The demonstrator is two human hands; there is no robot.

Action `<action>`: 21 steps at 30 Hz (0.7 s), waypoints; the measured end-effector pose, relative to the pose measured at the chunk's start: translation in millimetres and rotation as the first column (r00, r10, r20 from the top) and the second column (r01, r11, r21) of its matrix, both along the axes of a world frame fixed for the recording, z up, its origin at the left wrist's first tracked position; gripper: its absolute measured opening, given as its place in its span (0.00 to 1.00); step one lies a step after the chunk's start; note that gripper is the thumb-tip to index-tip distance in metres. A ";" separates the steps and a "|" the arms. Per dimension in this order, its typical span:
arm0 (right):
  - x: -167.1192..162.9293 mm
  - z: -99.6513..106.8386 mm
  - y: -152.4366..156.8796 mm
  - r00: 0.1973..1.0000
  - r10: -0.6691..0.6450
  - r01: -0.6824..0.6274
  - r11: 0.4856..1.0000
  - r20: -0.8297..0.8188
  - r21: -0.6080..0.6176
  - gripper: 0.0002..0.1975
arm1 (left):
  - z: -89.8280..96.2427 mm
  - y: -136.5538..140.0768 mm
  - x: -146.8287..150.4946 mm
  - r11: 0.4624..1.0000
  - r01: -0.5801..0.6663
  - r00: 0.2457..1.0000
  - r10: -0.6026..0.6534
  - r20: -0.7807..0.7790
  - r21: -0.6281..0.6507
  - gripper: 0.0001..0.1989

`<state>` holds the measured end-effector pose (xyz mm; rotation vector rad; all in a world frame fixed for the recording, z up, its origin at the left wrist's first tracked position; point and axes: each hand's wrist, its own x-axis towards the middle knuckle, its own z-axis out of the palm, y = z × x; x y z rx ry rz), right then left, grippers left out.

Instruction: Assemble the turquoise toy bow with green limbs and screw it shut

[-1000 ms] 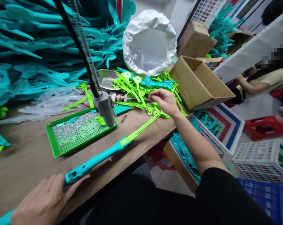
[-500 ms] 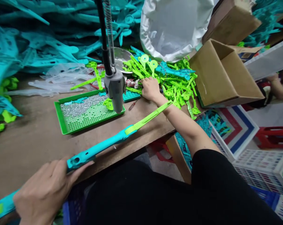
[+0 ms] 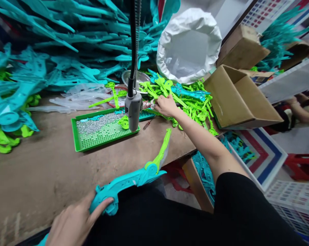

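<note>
My left hand (image 3: 74, 218) is closed round a long teal plastic part (image 3: 129, 181) at the table's front edge. A lime-green arm (image 3: 162, 150) sticks up from a round teal joint at its far end. Farther away, my right hand (image 3: 166, 105) reaches to the left side of a heap of lime-green plastic parts (image 3: 202, 118). Its fingers are bent together, and what lies in them is hidden. A grey power screwdriver (image 3: 133, 111) hangs just left of that hand, over a green perforated tray (image 3: 93, 148) of small metal screws (image 3: 100, 123).
Teal parts (image 3: 80, 41) are stacked along the back. A white lined container (image 3: 161, 51) and an open cardboard box (image 3: 226, 99) stand behind the green heap. A small screwdriver (image 3: 147, 124) lies on the table. Another person's arm (image 3: 298, 111) shows at far right.
The teal part in my left hand has rolled over, showing its broad side, and its green arm now bends upward. My right hand stays at the green heap. The view has shifted.
</note>
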<state>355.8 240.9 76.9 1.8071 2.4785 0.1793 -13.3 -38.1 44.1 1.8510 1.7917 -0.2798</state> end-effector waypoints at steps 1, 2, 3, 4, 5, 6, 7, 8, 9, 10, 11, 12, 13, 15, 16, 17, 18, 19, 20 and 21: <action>1.2 2.2 0.9 0.999 0.013 -0.014 1.000 -0.035 -0.021 0.16 | 1.5 -1.4 3.7 0.999 0.013 1.000 -0.014 -0.017 -0.053 0.30; 2.9 3.9 2.0 0.996 0.027 -0.030 0.999 -0.083 -0.043 0.16 | 3.0 -2.5 6.7 0.996 0.030 0.999 -0.032 -0.021 -0.089 0.29; 5.1 4.9 3.4 0.988 0.039 -0.047 0.997 -0.148 -0.056 0.17 | 4.3 -3.4 9.0 0.993 0.045 0.999 -0.046 -0.014 -0.105 0.28; 7.6 5.1 5.1 0.972 0.049 -0.062 0.997 -0.229 -0.053 0.19 | 5.3 -4.0 10.9 0.993 0.052 0.999 -0.053 -0.005 -0.109 0.27; 10.2 4.8 7.1 0.945 0.060 -0.074 0.997 -0.321 -0.034 0.21 | 6.0 -4.7 12.5 0.993 0.056 0.998 -0.056 0.005 -0.105 0.26; 12.8 4.0 9.4 0.904 0.076 -0.082 0.997 -0.421 0.003 0.23 | 6.4 -5.3 14.0 0.994 0.053 0.999 -0.053 0.008 -0.095 0.26; 15.2 3.1 11.7 0.850 0.096 -0.079 0.995 -0.519 0.055 0.25 | 6.6 -5.9 15.3 0.995 0.048 0.999 -0.048 0.005 -0.083 0.25; 17.4 2.3 13.9 0.786 0.114 -0.057 0.992 -0.607 0.112 0.28 | 6.4 -6.7 16.7 0.996 0.045 0.999 -0.045 0.000 -0.071 0.25; 19.2 2.0 15.5 0.722 0.127 -0.019 0.986 -0.680 0.164 0.31 | 6.1 -7.5 18.0 0.997 0.047 0.999 -0.047 -0.007 -0.061 0.25; 21.0 2.3 16.1 0.662 0.130 0.032 0.979 -0.739 0.201 0.34 | 5.5 -8.5 19.3 0.997 0.053 0.998 -0.053 -0.014 -0.060 0.25; 22.8 3.4 15.1 0.610 0.126 0.086 0.971 -0.783 0.223 0.37 | 4.7 -9.6 20.4 0.996 0.059 0.998 -0.061 -0.022 -0.063 0.25; 24.9 5.3 11.9 0.569 0.117 0.130 0.965 -0.814 0.230 0.40 | 3.7 -10.9 21.4 0.995 0.068 0.997 -0.070 -0.027 -0.068 0.24; 27.5 7.8 6.2 0.540 0.109 0.161 0.960 -0.834 0.229 0.42 | 2.5 -12.5 22.3 0.994 0.079 0.996 -0.081 -0.027 -0.074 0.24; 34.5 12.8 -12.8 0.520 0.083 0.187 0.960 -0.850 0.208 0.44 | -0.4 -16.1 23.7 0.993 0.090 0.996 -0.092 -0.021 -0.080 0.23; 38.9 14.4 -25.3 0.525 0.061 0.188 0.964 -0.849 0.186 0.44 | -2.0 -18.0 24.4 0.993 0.090 0.996 -0.092 -0.014 -0.081 0.23; 43.6 14.8 -39.1 0.537 0.032 0.182 0.971 -0.843 0.153 0.44 | -3.6 -19.8 25.1 0.992 0.089 0.996 -0.090 -0.005 -0.085 0.23; 48.4 14.0 -53.3 0.554 0.001 0.171 0.979 -0.833 0.115 0.43 | -5.0 -21.4 26.0 0.992 0.088 0.996 -0.088 0.003 -0.096 0.23; 53.1 12.1 -67.2 0.572 -0.028 0.155 0.985 -0.820 0.075 0.42 | -6.3 -22.7 27.1 0.990 0.087 0.996 -0.087 0.009 -0.112 0.24; 57.2 9.4 -80.4 0.588 -0.054 0.139 0.990 -0.807 0.036 0.39 | -7.4 -23.7 28.2 0.987 0.088 0.996 -0.087 0.014 -0.135 0.24; 60.5 6.6 -92.8 0.603 -0.076 0.124 0.992 -0.794 -0.001 0.35 | -8.4 -24.4 29.2 0.983 0.088 0.996 -0.087 0.019 -0.162 0.24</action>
